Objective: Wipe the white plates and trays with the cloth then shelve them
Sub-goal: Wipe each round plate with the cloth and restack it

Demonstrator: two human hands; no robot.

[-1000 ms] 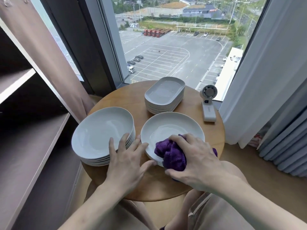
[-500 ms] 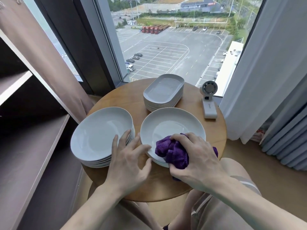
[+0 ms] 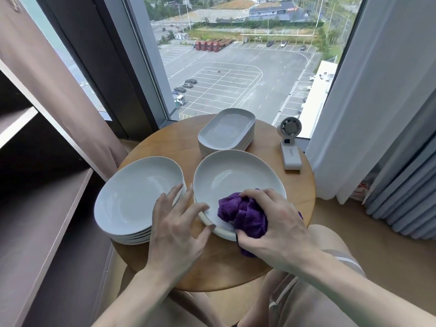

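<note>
Subject plate [image 3: 236, 180] sat near-right on table [image 3: 169, 147], purple cloth [image 3: 243, 215] bunched in its near side. I noted right hand [image 3: 276, 223] clenched round cloth, pressing down; left hand [image 3: 177, 223] spread, unclenched, fingertips against plate's left rim. Risk, my judgement: hard push could skid plate into plate stack [image 3: 132, 197] just beside, chipping rims, or off near table edge. Contents: plate held cloth only; top stacked plate and top of tray stack [image 3: 226, 131] showed nothing inside.
</note>
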